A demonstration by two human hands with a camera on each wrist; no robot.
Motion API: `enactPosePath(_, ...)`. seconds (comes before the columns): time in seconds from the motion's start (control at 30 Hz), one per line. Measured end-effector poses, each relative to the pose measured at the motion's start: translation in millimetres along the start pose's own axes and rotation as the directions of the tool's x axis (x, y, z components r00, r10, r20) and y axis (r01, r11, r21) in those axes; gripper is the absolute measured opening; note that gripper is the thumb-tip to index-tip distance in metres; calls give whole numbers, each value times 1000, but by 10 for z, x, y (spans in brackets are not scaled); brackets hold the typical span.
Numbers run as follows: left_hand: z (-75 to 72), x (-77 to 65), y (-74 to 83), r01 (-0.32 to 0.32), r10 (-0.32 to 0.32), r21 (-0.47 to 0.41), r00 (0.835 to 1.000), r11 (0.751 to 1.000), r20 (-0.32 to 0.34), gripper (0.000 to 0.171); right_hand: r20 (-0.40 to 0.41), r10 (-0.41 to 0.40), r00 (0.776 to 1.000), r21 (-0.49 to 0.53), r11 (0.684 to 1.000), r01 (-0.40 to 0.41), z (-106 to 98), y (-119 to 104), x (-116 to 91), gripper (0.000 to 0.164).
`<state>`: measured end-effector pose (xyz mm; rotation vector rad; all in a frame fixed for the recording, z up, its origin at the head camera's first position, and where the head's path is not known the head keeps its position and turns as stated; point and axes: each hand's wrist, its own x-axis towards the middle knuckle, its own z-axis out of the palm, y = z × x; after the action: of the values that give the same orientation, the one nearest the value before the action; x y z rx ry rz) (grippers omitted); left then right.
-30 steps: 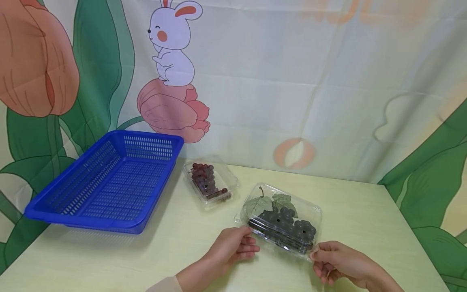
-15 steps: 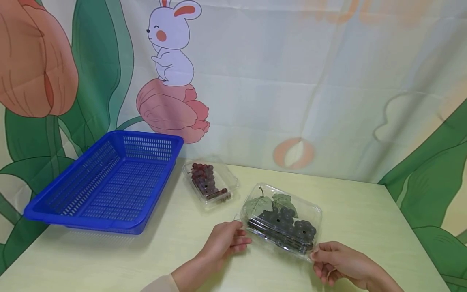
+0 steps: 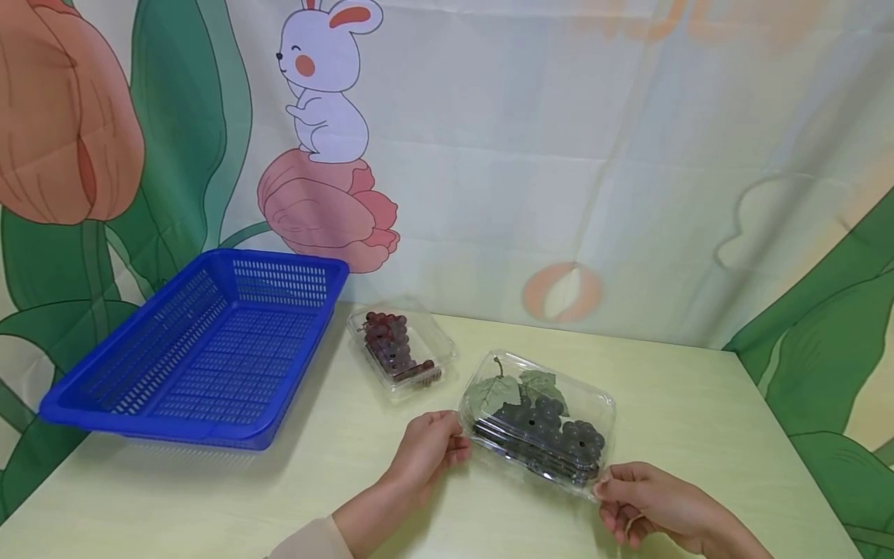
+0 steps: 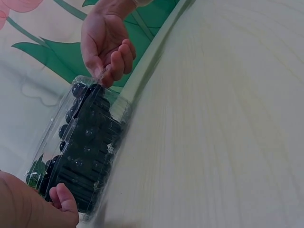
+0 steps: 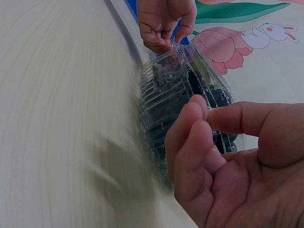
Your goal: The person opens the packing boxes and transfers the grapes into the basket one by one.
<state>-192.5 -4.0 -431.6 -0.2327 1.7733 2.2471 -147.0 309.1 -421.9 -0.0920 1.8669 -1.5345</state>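
Note:
A clear plastic clamshell box (image 3: 538, 419) holds dark grapes (image 3: 583, 441) and green leaves (image 3: 497, 394); its lid is down. At its front right corner my right hand (image 3: 653, 497) pinches the rim between thumb and fingers. My left hand (image 3: 427, 450) grips the left corner, and the right wrist view shows that hand (image 5: 166, 21) pinching the box's edge at the far end. In the left wrist view the box (image 4: 85, 142) stands tilted between both hands, its ribbed side towards the camera. Part of the left hand's grip is hidden there.
Behind and to the left is a second clear box (image 3: 401, 349) with red grapes (image 3: 386, 338). A blue plastic basket (image 3: 268, 431) with slotted walls stands at the left of the pale table (image 3: 698, 419). A printed cloth (image 3: 475, 194) hangs along the back edge.
My left hand has moved left and up along the box's front edge to its left corner, and its fingers have closed there. The right hand and the box have hardly moved.

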Motion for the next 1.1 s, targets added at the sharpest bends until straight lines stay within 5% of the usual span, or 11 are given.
enactPosePath(0.33, -42, 33, 8, 20, -20, -3, 1000, 1000, -12, 16, -14, 9, 1000, -7, 1000, -9, 6, -21, -7, 23)
enactPosePath(1.1, -183, -72, 6, 54, -59, 58, 993, 997, 102, 13, -36, 43, 998, 8, 999, -42, 5, -19, -42, 22)
